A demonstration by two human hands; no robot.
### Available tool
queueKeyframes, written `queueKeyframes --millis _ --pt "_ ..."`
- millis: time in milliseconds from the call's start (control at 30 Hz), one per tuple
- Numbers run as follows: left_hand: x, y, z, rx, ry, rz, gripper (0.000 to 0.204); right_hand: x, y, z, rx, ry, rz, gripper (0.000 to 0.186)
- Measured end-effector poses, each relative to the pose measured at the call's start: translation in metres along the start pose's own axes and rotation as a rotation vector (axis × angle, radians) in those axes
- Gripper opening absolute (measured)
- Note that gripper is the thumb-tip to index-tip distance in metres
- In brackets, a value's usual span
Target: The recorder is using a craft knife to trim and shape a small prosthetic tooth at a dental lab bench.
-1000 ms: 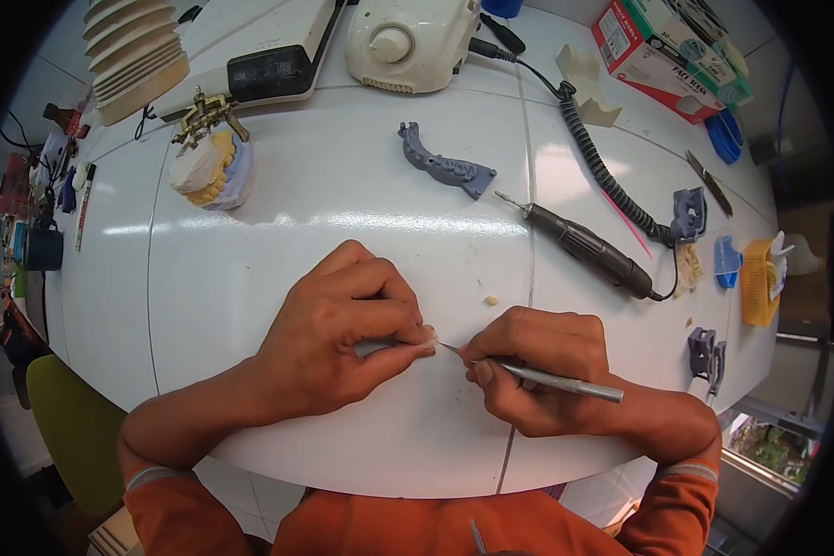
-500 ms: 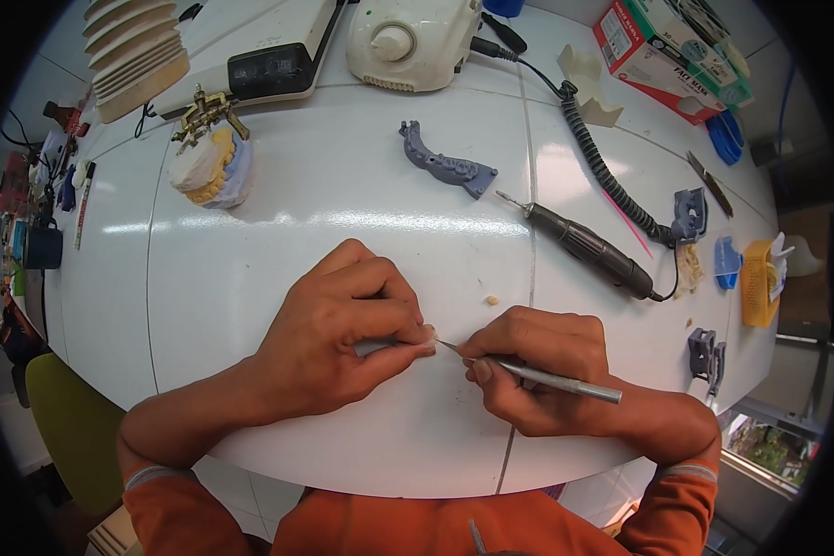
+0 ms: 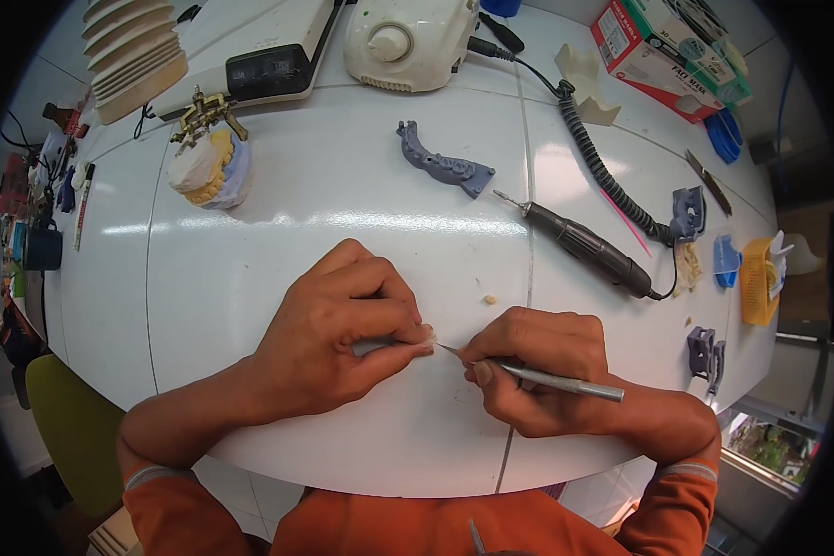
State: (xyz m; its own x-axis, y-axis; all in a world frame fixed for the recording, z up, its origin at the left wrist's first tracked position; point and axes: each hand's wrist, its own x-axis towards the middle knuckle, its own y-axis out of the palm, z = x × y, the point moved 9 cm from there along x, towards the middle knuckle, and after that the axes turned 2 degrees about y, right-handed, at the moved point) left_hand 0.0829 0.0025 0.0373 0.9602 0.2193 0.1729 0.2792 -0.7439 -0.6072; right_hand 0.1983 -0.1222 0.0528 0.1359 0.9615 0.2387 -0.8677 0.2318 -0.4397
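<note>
My left hand (image 3: 338, 329) is closed in a pinch, thumb and forefinger on a tiny whitish piece (image 3: 429, 338), mostly covered by the fingertips; it looks like a dental crown. Held like a pen in my right hand (image 3: 547, 357) is a slim metal hand tool (image 3: 574, 384), a craft knife or carver by its look. Its fine tip points left and meets or nearly meets the whitish piece. A small cream, tooth-like bit (image 3: 489, 299) lies on the table just beyond the right hand.
Beyond my hands lie a grey dental arch model (image 3: 445, 165) and a black rotary handpiece (image 3: 588, 248), corded to a white control box (image 3: 408, 42). A plaster model on a brass articulator (image 3: 208, 167) stands at the left. Rightward are grey model pieces (image 3: 688, 215) and a yellow basket (image 3: 758, 283).
Both hands keep almost the same pose and place. The tool in my right hand has shifted only very slightly.
</note>
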Motion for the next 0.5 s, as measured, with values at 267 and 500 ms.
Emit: queueKeyframes --millis 267,500 --pt "0.0002 0.0 -0.0007 0.005 0.008 0.004 0.014 0.0008 -0.0002 -0.0011 -0.004 0.02 -0.018 0.021" --pt "0.0002 0.0001 -0.0009 0.004 -0.004 0.006 0.014 0.0013 0.0008 -0.0011 -0.017 0.004 0.002 0.02"
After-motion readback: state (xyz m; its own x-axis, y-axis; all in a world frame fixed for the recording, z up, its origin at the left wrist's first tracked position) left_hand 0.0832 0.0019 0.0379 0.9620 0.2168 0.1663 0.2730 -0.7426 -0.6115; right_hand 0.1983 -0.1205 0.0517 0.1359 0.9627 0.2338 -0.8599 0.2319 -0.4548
